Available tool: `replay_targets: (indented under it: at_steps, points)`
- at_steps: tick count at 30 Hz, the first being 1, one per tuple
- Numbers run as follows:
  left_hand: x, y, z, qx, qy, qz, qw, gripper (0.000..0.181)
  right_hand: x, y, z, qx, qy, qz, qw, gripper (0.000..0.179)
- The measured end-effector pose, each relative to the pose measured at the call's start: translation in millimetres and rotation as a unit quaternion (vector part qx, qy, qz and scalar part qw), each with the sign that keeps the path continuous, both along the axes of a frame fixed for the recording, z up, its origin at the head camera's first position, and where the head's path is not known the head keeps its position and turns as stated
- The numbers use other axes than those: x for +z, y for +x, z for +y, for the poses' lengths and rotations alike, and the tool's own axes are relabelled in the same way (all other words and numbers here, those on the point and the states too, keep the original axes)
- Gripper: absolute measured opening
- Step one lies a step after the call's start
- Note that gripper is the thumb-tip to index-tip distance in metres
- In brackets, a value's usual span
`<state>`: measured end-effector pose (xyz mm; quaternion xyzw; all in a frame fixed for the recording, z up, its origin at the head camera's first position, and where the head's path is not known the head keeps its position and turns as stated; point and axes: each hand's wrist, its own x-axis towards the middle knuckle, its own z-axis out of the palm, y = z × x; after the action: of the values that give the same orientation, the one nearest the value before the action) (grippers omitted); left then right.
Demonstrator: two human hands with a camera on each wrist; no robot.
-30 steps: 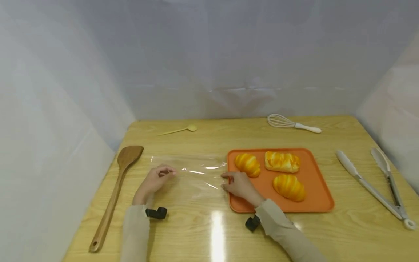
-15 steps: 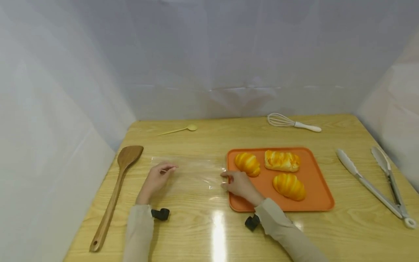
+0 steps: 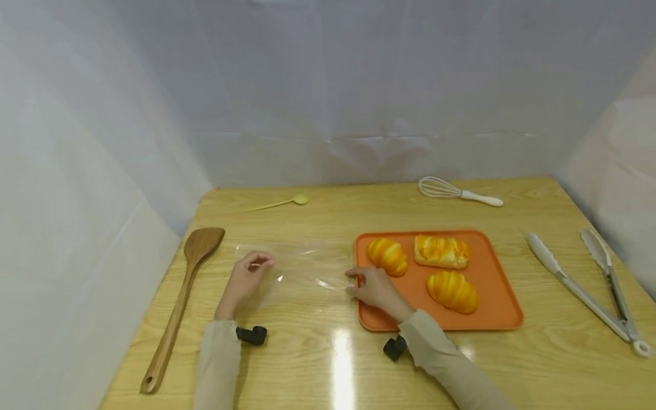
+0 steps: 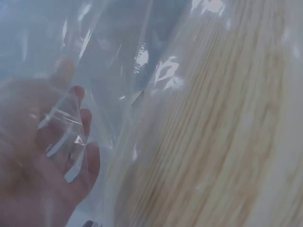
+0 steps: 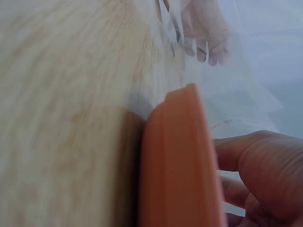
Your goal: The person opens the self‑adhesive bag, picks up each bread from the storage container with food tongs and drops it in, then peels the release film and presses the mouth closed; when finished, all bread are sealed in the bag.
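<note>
A clear plastic bag (image 3: 307, 265) is stretched low over the table between the two hands. On its left part, my left hand (image 3: 247, 279) pinches the film with thumb and fingertips; the left wrist view shows this hand (image 4: 57, 151) through the shiny, creased plastic. My right hand (image 3: 378, 291) pinches the bag's right edge, just above the left rim of an orange tray (image 3: 492, 313). In the right wrist view, small red print on the film lies near the right hand's fingers (image 5: 236, 151). Three golden bread pieces sit on the tray: two croissants (image 3: 388, 256) (image 3: 453, 292) and a loaf (image 3: 442, 251).
A wooden spatula (image 3: 185, 290) lies along the table's left side. At the back are a yellow spoon (image 3: 299, 199) and a whisk (image 3: 443, 189). Spread tongs (image 3: 589, 302) lie right of the tray. White sheeting (image 3: 328, 102) surrounds the back and sides.
My left hand has shifted slightly, and its forearm a little to the right. Glints on the bag have changed place as the film flexes. The right hand keeps its position by the tray.
</note>
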<state>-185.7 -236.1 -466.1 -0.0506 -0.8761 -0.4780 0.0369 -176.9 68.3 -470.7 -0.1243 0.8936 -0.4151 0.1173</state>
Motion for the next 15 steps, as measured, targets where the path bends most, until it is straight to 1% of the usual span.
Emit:
replay_targets:
  at_steps: [3, 6, 8, 10, 15]
  points:
    - [-1.2, 0.5, -1.0, 0.005, 0.009, 0.014, 0.9998, 0.024, -0.2, 0.1, -0.5, 0.0, 0.004, 0.002, 1.0, 0.033]
    - [-1.4, 1.3, -1.6, 0.011, 0.007, 0.023, 0.9996, 0.023, -0.9, -0.2, -0.8, 0.001, 0.005, 0.009, 0.9999, 0.033]
    - [-0.9, 1.7, -2.3, 0.014, 0.008, 0.023, 0.9996, 0.023, -1.3, -0.4, -0.8, 0.002, 0.007, 0.014, 0.9999, 0.032]
    - [0.7, 2.7, -3.5, 0.015, 0.012, 0.015, 0.9997, 0.024, -1.4, -0.5, -0.8, 0.001, 0.006, 0.015, 0.9999, 0.033]
    - [4.2, 5.5, -8.9, 0.004, 0.049, 0.004, 0.9988, 0.026, -0.1, -0.5, -0.6, 0.0, 0.003, 0.015, 0.9999, 0.032]
